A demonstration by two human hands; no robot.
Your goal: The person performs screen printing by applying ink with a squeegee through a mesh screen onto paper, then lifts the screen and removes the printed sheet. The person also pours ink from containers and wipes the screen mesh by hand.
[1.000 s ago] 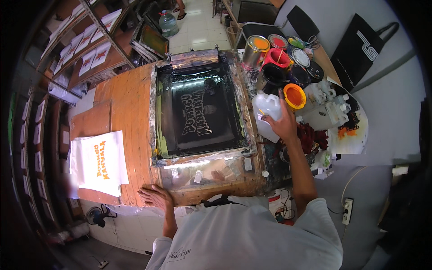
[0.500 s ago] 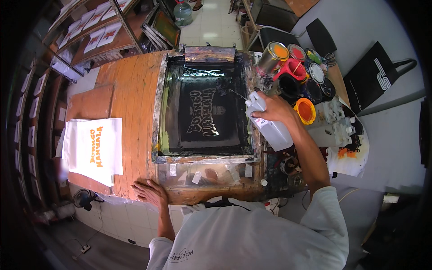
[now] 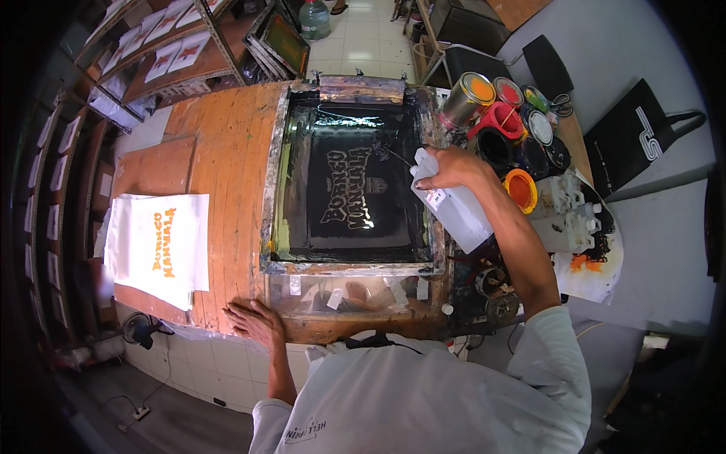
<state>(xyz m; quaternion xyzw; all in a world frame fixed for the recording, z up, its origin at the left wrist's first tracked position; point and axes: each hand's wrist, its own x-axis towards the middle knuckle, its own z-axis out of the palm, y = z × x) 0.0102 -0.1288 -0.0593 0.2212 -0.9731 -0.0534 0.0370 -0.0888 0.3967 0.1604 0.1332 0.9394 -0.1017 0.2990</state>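
Observation:
My right hand (image 3: 450, 166) grips a whitish translucent plastic jerrycan (image 3: 457, 216) by its upper end. The jerrycan leans over the right rim of a screen-printing frame (image 3: 266, 212), its mouth toward the mesh. A thin stream runs from the mouth to a dark wet patch (image 3: 380, 150) on the mesh. Pale outlined lettering shows on the dark mesh (image 3: 310, 219). My left hand (image 3: 257, 321) lies flat with its fingers spread on the near edge of the wooden table (image 3: 234, 250), holding nothing. Left of the frame rests a stack of white sheets (image 3: 185, 250) with an orange print.
Paint cans (image 3: 461, 106) and tubs, among them a yellow-rimmed orange one (image 3: 520, 191), crowd the right side beside more plastic jerrycans (image 3: 567, 231). A hinge clamp (image 3: 361, 89) holds the frame's far edge. A small white cap (image 3: 447, 309) lies near the front. Shelves (image 3: 219, 41) stand at left.
The whole view has shifted slightly. The jerrycan stays tilted in my right hand, and the stream still reaches the mesh. My left hand keeps its place on the table.

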